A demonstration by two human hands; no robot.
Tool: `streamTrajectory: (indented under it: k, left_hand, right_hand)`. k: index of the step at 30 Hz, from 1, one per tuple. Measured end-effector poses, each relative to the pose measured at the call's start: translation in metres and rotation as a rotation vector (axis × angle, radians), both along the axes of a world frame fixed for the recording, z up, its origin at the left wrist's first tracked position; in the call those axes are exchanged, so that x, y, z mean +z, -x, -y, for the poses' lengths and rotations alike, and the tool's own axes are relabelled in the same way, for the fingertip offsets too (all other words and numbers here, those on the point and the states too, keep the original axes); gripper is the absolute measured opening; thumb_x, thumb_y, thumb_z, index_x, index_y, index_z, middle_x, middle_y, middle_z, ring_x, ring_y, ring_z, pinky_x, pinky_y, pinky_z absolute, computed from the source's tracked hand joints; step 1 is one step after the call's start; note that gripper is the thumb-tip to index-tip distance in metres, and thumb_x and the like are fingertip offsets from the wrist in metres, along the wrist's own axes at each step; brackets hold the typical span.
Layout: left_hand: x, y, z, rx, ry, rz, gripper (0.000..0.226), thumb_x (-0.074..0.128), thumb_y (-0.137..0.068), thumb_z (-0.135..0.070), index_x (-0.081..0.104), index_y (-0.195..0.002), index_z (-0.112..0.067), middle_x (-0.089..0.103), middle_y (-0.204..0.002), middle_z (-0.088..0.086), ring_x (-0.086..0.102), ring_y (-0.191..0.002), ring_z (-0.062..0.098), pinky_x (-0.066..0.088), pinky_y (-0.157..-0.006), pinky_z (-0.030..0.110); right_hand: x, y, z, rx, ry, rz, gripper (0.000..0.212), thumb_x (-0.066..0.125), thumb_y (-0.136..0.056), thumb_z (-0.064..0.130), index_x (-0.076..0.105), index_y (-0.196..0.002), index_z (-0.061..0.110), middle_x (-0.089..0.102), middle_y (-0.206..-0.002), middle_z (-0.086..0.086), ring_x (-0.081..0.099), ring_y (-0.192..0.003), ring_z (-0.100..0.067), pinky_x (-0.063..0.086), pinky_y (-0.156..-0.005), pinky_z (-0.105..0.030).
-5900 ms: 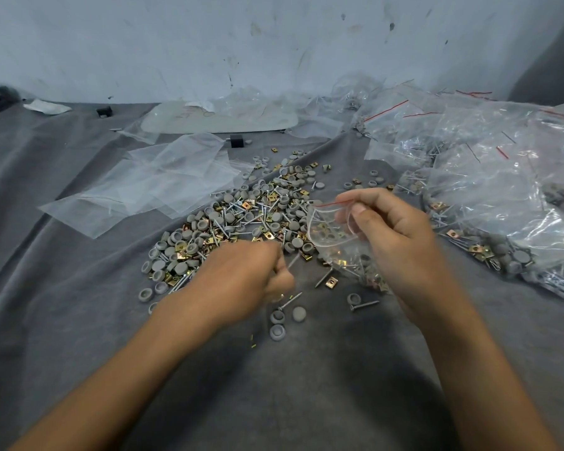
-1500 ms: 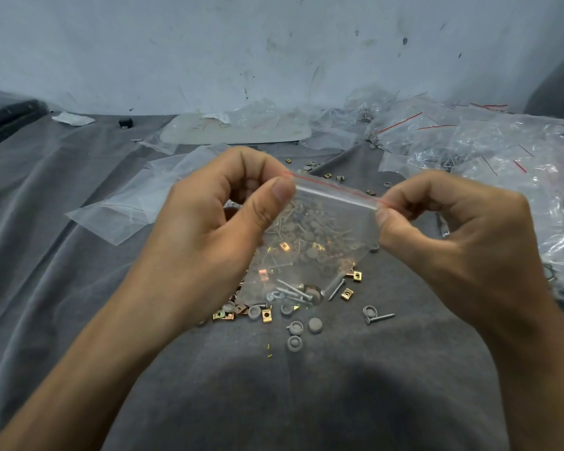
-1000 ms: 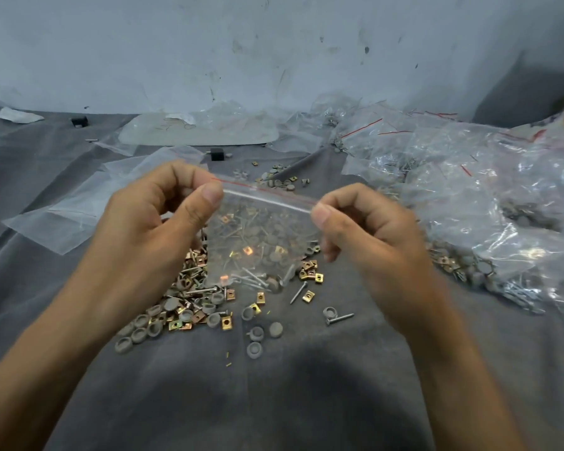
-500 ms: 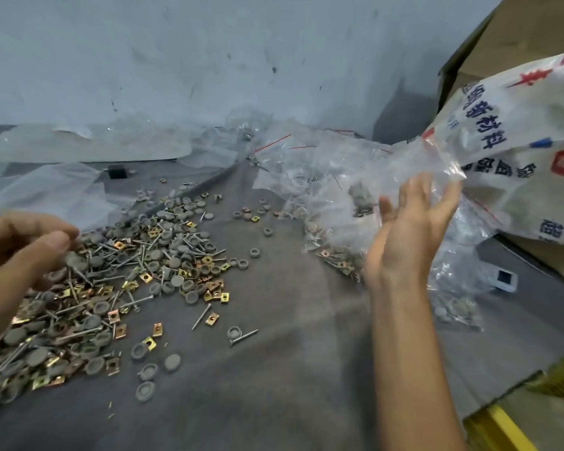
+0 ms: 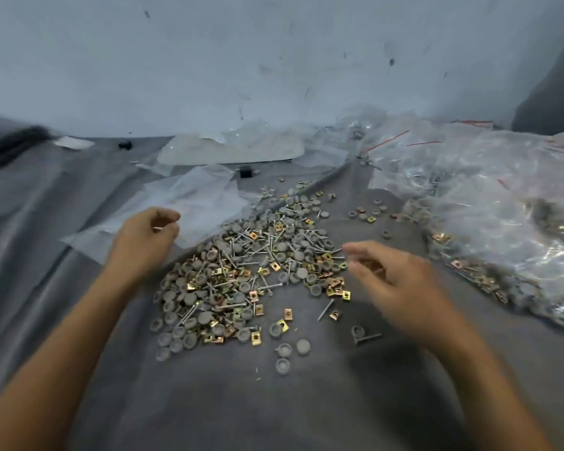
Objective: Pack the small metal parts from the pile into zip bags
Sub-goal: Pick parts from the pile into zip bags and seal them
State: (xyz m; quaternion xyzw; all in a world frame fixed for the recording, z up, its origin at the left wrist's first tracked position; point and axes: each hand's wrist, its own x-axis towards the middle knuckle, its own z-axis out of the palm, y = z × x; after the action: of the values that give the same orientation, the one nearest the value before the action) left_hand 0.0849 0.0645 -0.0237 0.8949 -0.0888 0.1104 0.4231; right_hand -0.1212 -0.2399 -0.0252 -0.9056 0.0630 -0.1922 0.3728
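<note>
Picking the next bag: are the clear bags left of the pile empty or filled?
Empty: the clear bags lie flat on the grey cloth, with nothing showing inside them.

Two hands show: the left hand [image 5: 144, 237] and the right hand [image 5: 401, 281]. Between them lies one pile [image 5: 248, 275] of grey discs, brass clips and screws, far too many to count. Three loose caps [image 5: 284, 350] cluster just near of it. Two small black blocks [image 5: 245, 171] lie far. The filled zip bags [image 5: 489, 203] on the right and the empty zip bags [image 5: 196, 196] on the left overlap beyond counting.
</note>
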Motion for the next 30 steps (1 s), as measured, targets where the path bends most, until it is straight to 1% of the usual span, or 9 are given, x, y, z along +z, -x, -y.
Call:
streamTrajectory:
  k: [4,6,9,16,18,21,23,27,30]
  left_hand:
    - [-0.008,-0.022,0.015,-0.046,-0.364,-0.06,0.044,0.06,-0.099,-0.036,0.058,-0.138,-0.017,0.059,-0.14,0.007,0.056,-0.125,0.028,0.044,-0.106,0.043]
    - [-0.012,-0.03,0.021,-0.066,-0.486,-0.109,0.041,0.063,-0.097,-0.039,0.064,-0.131,-0.016,0.065,-0.131,0.008,0.061,-0.116,0.028,0.049,-0.099,0.043]
    - [-0.017,-0.041,0.02,-0.009,-0.531,-0.034,0.015,0.064,-0.096,-0.028,0.074,-0.102,-0.018,0.074,-0.102,0.004,0.065,-0.089,0.023,0.051,-0.076,0.036]
    - [-0.008,-0.047,0.008,0.003,-0.438,0.117,0.018,0.048,-0.099,-0.018,0.061,-0.088,-0.011,0.066,-0.091,0.008,0.059,-0.082,0.026,0.043,-0.07,0.037]
    - [0.009,-0.036,0.008,-0.024,-0.31,0.059,0.02,0.047,-0.099,-0.023,0.061,-0.09,-0.013,0.065,-0.091,0.004,0.058,-0.081,0.019,0.04,-0.066,0.033]
    - [0.044,-0.001,0.014,-0.142,0.297,-0.25,0.024,0.038,-0.099,-0.021,0.061,-0.095,-0.015,0.073,-0.11,0.002,0.066,-0.106,0.022,0.05,-0.087,0.039]
    - [0.064,0.03,0.013,-0.318,0.571,-0.381,0.023,0.032,-0.098,-0.016,0.053,-0.091,-0.013,0.075,-0.114,0.006,0.067,-0.114,0.024,0.051,-0.092,0.04]
    - [0.079,0.085,0.007,-0.654,0.769,-0.499,0.031,0.033,-0.09,-0.021,0.06,-0.084,-0.007,0.069,-0.124,0.02,0.067,-0.116,0.033,0.059,-0.089,0.04]
    - [0.076,0.107,0.007,-0.769,0.862,-0.652,0.023,0.046,-0.082,-0.026,0.064,-0.071,-0.018,0.067,-0.123,0.026,0.067,-0.112,0.04,0.059,-0.086,0.04]
  right_hand:
    - [-0.007,-0.003,-0.005,0.035,0.036,-0.044,0.023,0.064,-0.098,0.029,0.071,-0.119,0.035,0.071,-0.098,0.022,0.065,-0.095,0.005,0.055,-0.086,-0.03]
    - [-0.01,-0.004,-0.005,0.042,0.048,-0.046,0.022,0.064,-0.098,0.031,0.07,-0.118,0.038,0.07,-0.096,0.027,0.064,-0.095,0.008,0.055,-0.085,-0.027]
    - [-0.011,-0.005,-0.004,0.043,0.061,-0.051,0.022,0.064,-0.098,0.032,0.071,-0.117,0.039,0.069,-0.096,0.029,0.063,-0.094,0.01,0.053,-0.084,-0.023]
    - [-0.007,-0.005,-0.007,0.038,0.062,-0.059,0.022,0.063,-0.097,0.033,0.07,-0.118,0.039,0.069,-0.098,0.028,0.063,-0.096,0.009,0.053,-0.084,-0.024]
    - [-0.006,-0.004,-0.009,0.042,0.068,-0.062,0.022,0.062,-0.098,0.033,0.07,-0.117,0.039,0.07,-0.099,0.027,0.063,-0.096,0.01,0.051,-0.082,-0.021]
    - [-0.005,-0.004,-0.015,0.074,0.022,-0.053,0.021,0.063,-0.098,0.031,0.07,-0.115,0.04,0.07,-0.096,0.028,0.062,-0.097,0.011,0.047,-0.078,-0.014]
    - [-0.002,-0.006,-0.021,0.1,-0.069,-0.024,0.019,0.064,-0.099,0.028,0.071,-0.111,0.041,0.071,-0.096,0.028,0.064,-0.096,0.009,0.047,-0.076,-0.009]
    - [0.003,-0.012,-0.039,0.123,-0.34,0.052,0.02,0.064,-0.099,0.021,0.073,-0.11,0.035,0.074,-0.103,0.021,0.068,-0.097,0.001,0.051,-0.081,-0.013]
    - [0.008,-0.016,-0.055,0.189,-0.761,0.027,0.02,0.066,-0.097,0.032,0.071,-0.116,0.034,0.073,-0.115,0.012,0.069,-0.106,-0.005,0.056,-0.083,-0.026]
